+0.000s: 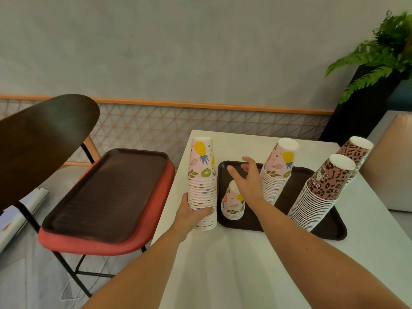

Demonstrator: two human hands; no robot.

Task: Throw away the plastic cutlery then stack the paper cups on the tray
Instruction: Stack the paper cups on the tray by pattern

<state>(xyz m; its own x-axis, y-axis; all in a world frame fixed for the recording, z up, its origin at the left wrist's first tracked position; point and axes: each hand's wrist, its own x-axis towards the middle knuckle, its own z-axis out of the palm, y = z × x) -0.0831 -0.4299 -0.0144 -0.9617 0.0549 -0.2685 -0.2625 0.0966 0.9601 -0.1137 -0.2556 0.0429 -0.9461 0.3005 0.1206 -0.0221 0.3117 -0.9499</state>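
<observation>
The left hand (pixel 191 214) is wrapped around the lower part of a tall fruit-print cup stack (pixel 202 184), which stands upside down on the white table (pixel 223 264) just left of the dark tray (pixel 287 208). Whether the stack's rim touches the table cannot be told. The right hand (pixel 246 179) is held open above the tray, its fingers spread and closed on nothing, just over a short fruit-print cup stack (pixel 233 204).

That short stack stands upside down on the tray's near left part. To the right of it, also on the tray, a taller fruit-print stack (pixel 278 170) is seen leaning to the right, close beside the right hand. Further right on the tray, near its right end, a leopard-print cup stack (pixel 321 192) is set upside down and likewise tilted. A second leopard-print stack (pixel 356 152) is seen behind it, at the tray's far right corner; whether it rests on the tray or on the table cannot be told.

No plastic cutlery is visible on the table.

To the left of the tray, apart from the table, a chair with a red seat (pixel 107 241) is placed, and a second dark tray (pixel 107 192) is laid on it. Beyond the tray's far right, a black planter (pixel 361 108) with a green fern (pixel 383 52) is set against the grey wall (pixel 178 52).
</observation>
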